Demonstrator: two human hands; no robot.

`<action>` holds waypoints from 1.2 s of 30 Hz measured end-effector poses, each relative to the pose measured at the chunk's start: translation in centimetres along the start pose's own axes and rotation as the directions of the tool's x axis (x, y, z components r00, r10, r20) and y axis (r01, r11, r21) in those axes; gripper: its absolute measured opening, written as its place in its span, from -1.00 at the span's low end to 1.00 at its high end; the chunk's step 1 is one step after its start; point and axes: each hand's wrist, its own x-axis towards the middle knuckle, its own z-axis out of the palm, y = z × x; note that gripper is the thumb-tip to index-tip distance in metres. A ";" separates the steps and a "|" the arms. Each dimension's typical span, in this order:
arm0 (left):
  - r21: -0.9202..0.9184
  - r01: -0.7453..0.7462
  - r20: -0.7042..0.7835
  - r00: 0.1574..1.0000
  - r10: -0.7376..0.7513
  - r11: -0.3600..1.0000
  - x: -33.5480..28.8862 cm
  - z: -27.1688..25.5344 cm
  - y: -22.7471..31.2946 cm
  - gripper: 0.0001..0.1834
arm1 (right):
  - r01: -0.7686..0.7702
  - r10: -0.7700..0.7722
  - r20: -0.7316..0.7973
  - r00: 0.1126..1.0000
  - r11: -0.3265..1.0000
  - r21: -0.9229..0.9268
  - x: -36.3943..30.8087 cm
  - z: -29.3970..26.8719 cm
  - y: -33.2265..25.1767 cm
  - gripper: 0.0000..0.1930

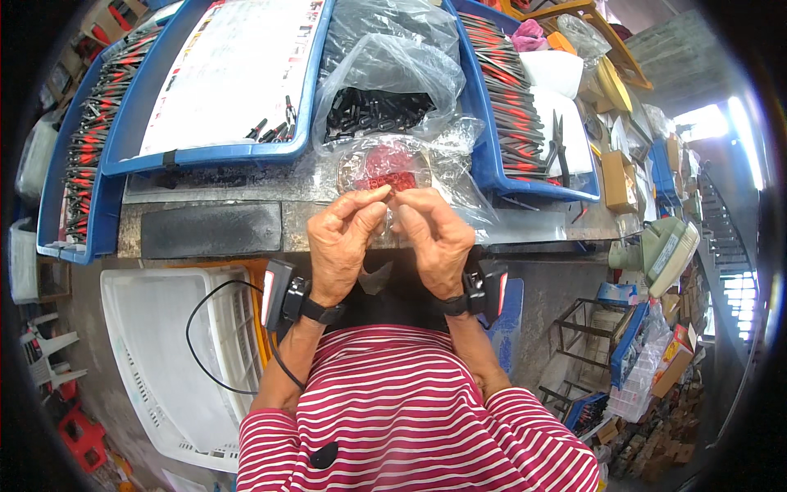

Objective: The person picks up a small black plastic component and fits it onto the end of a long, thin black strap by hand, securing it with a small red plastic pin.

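My left hand (336, 246) and my right hand (441, 246) meet at the near edge of the workbench, thumbs and forefingers pinched together. Whatever small piece sits between the fingertips is too small to name. Just beyond them stands a shallow clear round dish (351, 170) with small red parts (392, 164) in it. Behind that dish, an open clear plastic bag (344, 70) holds a heap of short black parts (379, 113). Loose clear plastic film lies beside the right fingers. Both wrists carry dark strapped devices.
Blue trays (221, 154) line the bench; those at far left (51, 205) and right (484, 156) hold slim black-and-red pieces. Black-handled pliers (559, 148) rest in the right one. A black pad (211, 229) lies near the front edge. White crates (156, 361) stand below left, with a dangling cable (190, 328).
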 end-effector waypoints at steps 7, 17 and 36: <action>0.259 -0.219 0.173 0.969 0.178 0.940 0.3 -0.9 0.4 -0.82 | -0.278 0.248 0.136 0.959 0.915 0.291 0.6 -1.5 0.6 -0.92; 0.437 -0.345 0.252 0.934 0.255 0.831 0.0 -2.1 1.4 -0.85 | -0.382 0.300 0.314 0.901 0.891 0.244 0.9 -2.2 0.4 -0.90; 0.509 -0.499 0.343 0.865 0.366 0.702 -0.5 -1.3 1.0 -0.79 | -0.448 0.342 0.425 0.838 0.876 0.178 0.6 -2.1 0.9 -0.89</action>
